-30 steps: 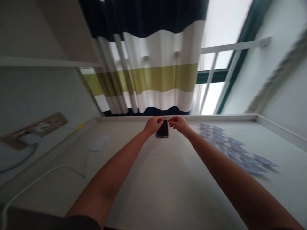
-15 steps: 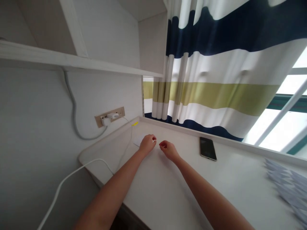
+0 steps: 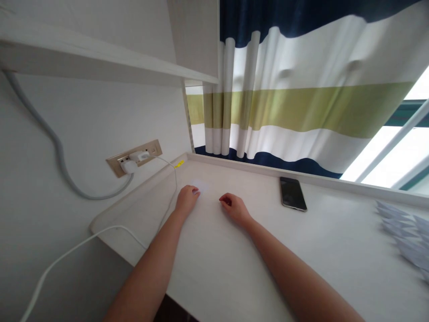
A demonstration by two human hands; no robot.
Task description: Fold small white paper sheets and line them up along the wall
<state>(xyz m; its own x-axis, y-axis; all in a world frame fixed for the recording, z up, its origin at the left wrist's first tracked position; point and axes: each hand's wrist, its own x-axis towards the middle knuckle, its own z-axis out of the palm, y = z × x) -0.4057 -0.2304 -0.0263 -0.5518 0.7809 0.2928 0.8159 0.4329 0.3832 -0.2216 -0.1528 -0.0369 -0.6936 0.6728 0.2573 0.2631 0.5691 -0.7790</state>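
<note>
My left hand is closed in a pinch low over the white desk. At its fingertips shows a faint, pale bluish-white piece of paper, hard to tell from the desktop. My right hand is a short way to the right, its fingers curled together. Whatever is between those fingers, if anything, is too small to make out. A gap of bare desktop separates the two hands.
A dark-screened phone lies right of my hands. Several folded grey-white paper pieces sit at the right edge. A white cable runs from plugs in the wall socket. A shelf overhangs the left. Striped curtain hangs behind.
My hands have moved apart, the left one going left. Pale paper that showed left of my left hand now shows at its right. The view has also shifted.
</note>
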